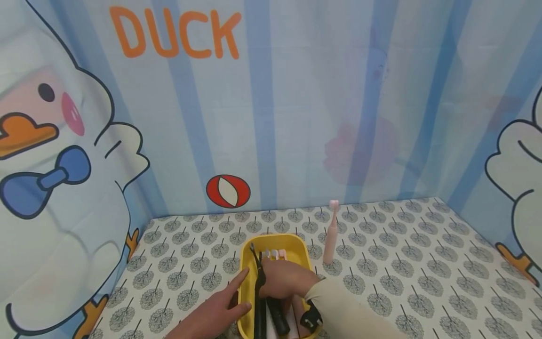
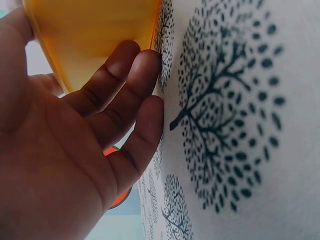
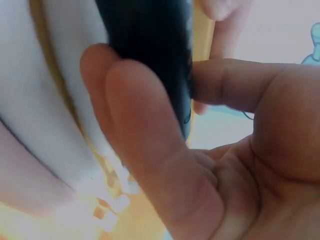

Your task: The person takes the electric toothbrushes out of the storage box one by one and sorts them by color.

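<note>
Behind the bench [image 1: 381,278] hangs a duck curtain [image 1: 292,117]. My right hand [image 1: 284,278] grips a black handle [image 3: 150,40]; I'd ease it slowly, my loosely spread left hand [image 1: 217,307] steadying the tray [image 1: 303,249].

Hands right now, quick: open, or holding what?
Left hand: open, at the yellow tray.
Right hand: closed, holding a black handle.

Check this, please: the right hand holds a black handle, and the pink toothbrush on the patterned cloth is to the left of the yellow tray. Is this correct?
Not quite: in the head view, the pink toothbrush is to the right of the yellow tray. The right hand does hold a black handle.
</note>
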`<action>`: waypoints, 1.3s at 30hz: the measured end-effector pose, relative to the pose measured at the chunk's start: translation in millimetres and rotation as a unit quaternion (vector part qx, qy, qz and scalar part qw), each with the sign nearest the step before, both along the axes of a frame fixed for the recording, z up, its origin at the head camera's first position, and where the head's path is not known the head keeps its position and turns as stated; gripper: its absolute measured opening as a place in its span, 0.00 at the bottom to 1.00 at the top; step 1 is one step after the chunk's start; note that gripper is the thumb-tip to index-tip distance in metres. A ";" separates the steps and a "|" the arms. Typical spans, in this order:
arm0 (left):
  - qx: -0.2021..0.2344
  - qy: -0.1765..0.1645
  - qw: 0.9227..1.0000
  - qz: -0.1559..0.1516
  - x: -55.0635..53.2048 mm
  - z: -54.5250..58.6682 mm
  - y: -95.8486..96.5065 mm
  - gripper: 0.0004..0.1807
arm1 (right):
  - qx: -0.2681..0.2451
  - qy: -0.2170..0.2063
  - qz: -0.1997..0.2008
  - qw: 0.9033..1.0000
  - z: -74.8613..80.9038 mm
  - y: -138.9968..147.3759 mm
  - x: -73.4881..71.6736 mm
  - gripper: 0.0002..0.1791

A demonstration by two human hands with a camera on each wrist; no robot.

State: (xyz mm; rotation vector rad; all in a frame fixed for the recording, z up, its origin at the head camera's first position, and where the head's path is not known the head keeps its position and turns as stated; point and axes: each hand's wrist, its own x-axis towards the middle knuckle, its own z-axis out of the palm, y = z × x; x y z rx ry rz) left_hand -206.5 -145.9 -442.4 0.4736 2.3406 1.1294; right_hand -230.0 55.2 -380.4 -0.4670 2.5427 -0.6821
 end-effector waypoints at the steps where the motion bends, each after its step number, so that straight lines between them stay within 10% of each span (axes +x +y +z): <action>1: 0.002 -0.002 1.000 -0.002 0.0 0.0 -0.2 0.40 | -0.008 -0.011 -0.005 1.000 2.9 1.2 0.3 0.29; 16: -0.009 -0.002 1.000 0.029 0.9 4.4 4.6 0.41 | -0.136 -0.020 -0.058 0.989 28.8 37.3 6.8 0.38; 28: 0.019 0.006 1.000 0.017 -0.1 0.6 2.7 0.40 | -0.317 -0.016 -0.058 0.947 39.8 72.5 18.4 0.39; 39: -0.008 0.007 1.000 0.028 4.9 1.6 4.4 0.40 | -0.339 0.083 -0.119 0.930 37.8 101.1 39.6 0.40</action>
